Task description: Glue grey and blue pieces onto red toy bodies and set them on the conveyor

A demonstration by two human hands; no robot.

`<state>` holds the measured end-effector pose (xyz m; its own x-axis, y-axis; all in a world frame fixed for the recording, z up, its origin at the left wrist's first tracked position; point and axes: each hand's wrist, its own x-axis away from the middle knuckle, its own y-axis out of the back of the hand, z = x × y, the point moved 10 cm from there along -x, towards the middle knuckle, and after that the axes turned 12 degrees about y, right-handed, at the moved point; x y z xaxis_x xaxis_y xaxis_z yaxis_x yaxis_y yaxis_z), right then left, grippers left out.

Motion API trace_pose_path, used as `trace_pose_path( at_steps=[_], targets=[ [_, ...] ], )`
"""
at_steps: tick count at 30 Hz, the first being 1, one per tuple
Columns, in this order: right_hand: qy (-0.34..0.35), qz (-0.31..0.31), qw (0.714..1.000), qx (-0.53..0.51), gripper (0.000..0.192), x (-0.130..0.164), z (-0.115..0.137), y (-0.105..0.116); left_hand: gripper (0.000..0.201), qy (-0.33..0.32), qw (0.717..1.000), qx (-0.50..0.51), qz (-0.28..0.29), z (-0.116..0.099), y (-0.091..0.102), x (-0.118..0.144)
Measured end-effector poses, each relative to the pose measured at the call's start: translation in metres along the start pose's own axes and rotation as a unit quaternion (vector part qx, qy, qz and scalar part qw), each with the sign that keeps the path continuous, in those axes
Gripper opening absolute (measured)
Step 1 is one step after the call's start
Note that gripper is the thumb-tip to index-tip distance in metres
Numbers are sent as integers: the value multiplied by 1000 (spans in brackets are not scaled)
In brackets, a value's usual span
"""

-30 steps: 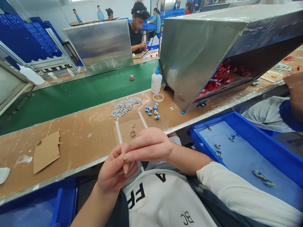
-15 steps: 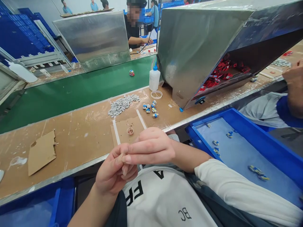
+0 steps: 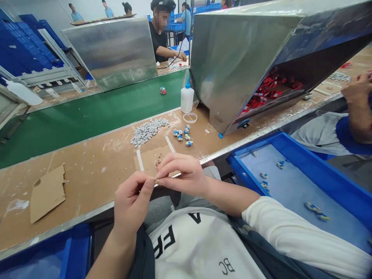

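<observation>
My left hand (image 3: pixel 132 199) and my right hand (image 3: pixel 184 174) meet at the fingertips in front of my shirt, near the table's front edge. Both are closed in a pinch; whatever lies between the tips is too small to make out. Just beyond my right fingers a little clear cup (image 3: pixel 157 162) is partly hidden, standing on a piece of cardboard (image 3: pixel 148 158). Farther back lies a heap of small grey pieces (image 3: pixel 148 131). To its right sit several small blue, white and yellow toy vehicles (image 3: pixel 187 137).
A white bottle with a blue cap (image 3: pixel 187 97) stands behind a tape ring (image 3: pixel 190 117). Right of it a metal chute (image 3: pixel 232 66) holds red parts (image 3: pixel 267 91). A blue tray (image 3: pixel 322 166) is at my right, torn cardboard (image 3: pixel 49 193) at left. A green belt (image 3: pixel 116 106) runs behind.
My hands have drawn apart from overlapping to touching only at the fingertips. The right fingers have bent and risen a little. The view has shifted slightly.
</observation>
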<state>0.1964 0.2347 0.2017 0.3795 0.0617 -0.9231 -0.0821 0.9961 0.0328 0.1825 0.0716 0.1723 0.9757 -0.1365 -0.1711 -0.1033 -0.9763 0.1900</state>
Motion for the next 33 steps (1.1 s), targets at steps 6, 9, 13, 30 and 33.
trace_pose_path(
  at_steps=[6, 9, 13, 30, 33],
  targets=[
    [-249, -17, 963, -101, 34, 35, -41, -4, 14, -167, 954, -247, 9, -27, -5, 7],
    [-284, -33, 950, -128, 40, 47, -50, -6, 12, -181, 945, -273, 1, -28, -11, 8],
    [-288, -46, 947, -134, 43, 53, -55, -5, 14, -163, 950, -266, -5, -23, -17, 8],
    [-259, 100, 959, -63, 37, 56, -40, -2, 33, 79, 981, -119, 133, 32, -30, 1],
    [-250, 103, 960, -78, 41, 58, -38, -6, 37, 125, 973, -28, 194, 47, -37, 4]
  ],
)
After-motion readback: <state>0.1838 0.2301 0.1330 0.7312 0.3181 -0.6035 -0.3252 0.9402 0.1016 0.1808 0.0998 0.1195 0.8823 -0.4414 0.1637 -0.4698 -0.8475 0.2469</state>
